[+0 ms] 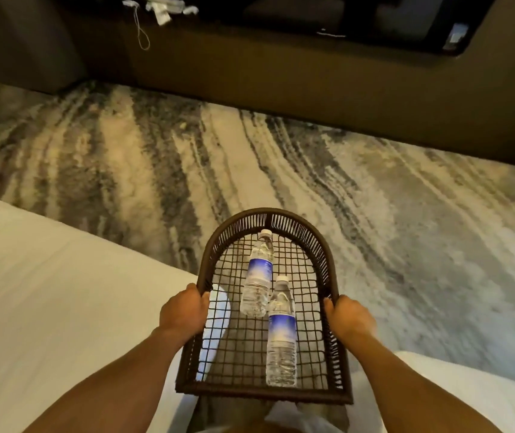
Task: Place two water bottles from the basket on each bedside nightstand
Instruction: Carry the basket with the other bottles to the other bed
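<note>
I carry a dark woven basket (267, 215) with an open mesh bottom in front of me, above the carpet. My left hand (183, 310) grips its left rim and my right hand (348, 317) grips its right rim. Two clear water bottles with blue labels lie inside, caps pointing away from me. The far bottle (257, 278) lies near the middle. Closer to me and slightly right lies the near bottle (281, 335), its shoulder touching the far bottle's base. No nightstand is in view.
A white bed (47, 292) fills the lower left, its corner just under the basket's left side. More white bedding (468, 398) shows at the lower right. Streaked grey and beige carpet (281, 157) stretches ahead to a dark low cabinet (281, 73) along the wall.
</note>
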